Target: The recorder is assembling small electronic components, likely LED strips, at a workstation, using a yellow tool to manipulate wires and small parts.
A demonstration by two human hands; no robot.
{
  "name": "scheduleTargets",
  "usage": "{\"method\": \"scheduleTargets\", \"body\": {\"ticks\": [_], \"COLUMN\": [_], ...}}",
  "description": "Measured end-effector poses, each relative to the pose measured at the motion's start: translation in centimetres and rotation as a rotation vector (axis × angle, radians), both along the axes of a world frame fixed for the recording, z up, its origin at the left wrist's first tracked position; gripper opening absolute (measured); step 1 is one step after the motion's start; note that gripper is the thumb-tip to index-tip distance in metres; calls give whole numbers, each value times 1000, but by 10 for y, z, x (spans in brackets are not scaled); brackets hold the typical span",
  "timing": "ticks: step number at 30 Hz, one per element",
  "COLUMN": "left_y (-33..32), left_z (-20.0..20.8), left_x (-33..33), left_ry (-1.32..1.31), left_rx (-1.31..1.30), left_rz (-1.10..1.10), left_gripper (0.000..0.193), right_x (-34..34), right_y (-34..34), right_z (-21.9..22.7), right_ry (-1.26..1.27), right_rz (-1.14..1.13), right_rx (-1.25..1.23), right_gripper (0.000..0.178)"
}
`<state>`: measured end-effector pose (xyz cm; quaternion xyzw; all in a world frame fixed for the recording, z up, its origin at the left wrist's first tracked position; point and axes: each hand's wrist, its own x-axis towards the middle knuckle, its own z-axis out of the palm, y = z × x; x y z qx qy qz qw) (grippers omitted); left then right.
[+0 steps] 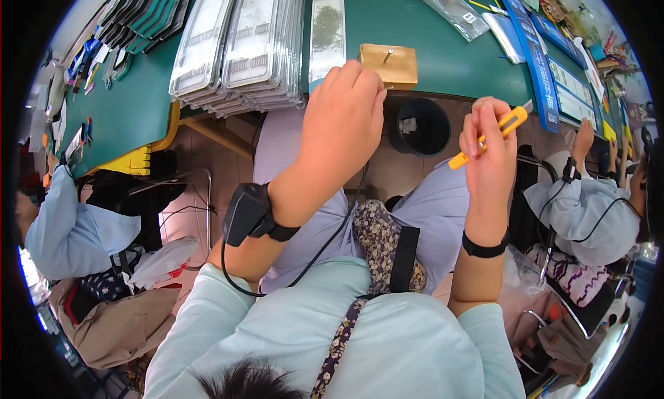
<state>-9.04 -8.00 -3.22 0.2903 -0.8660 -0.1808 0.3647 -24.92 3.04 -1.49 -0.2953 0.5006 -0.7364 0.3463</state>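
My left hand (344, 115) is closed over the table's near edge, knuckles up. Its fingertips are hidden, so I cannot make out what they hold. Just right of those fingers lies a light brown wooden block (401, 75) with a small metal peg standing in it. A printed card strip (327, 32) reaches away beyond the same hand. Farther right, my right hand (490, 133) is raised in front of the edge, its fingers closed round a yellow utility knife (510, 121). A short piece of blade shows at the knife's upper right end.
Stacks of clear plastic packs (259, 46) cover the green table (415, 36) at left, beside dark folders (149, 15). Toward the right lie a clear plastic bag (449, 8) and a long blue box (529, 53). A black bin (420, 128) stands below. Co-workers sit on both sides.
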Motion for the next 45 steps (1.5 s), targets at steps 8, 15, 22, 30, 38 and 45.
{"method": "scheduleTargets", "body": {"ticks": [8,15,22,30,38,45], "left_y": [-30,-36,-39,-36,-28,15], "left_z": [-13,-17,-25,-25,-12,37], "left_x": [-30,-44,-49,-49,-36,-10], "left_ry": [-84,-180,-301,-326,55,347], "left_rx": [-112,-86,-92,-74,-166,-179], "left_rz": [192,228,249,306,130,-104], "left_gripper": [7,5,10,12,12,16], "right_x": [1,8,14,24,30,39], "right_y": [32,50,60,63,67,70], "right_z": [-1,4,18,27,29,29], "right_ry": [-120,-144,-191,-117,-32,134], "right_rz": [76,169,178,153,144,20], "right_rx": [-97,-208,-193,-202,-202,-120], "right_gripper": [11,12,11,15,18,15]}}
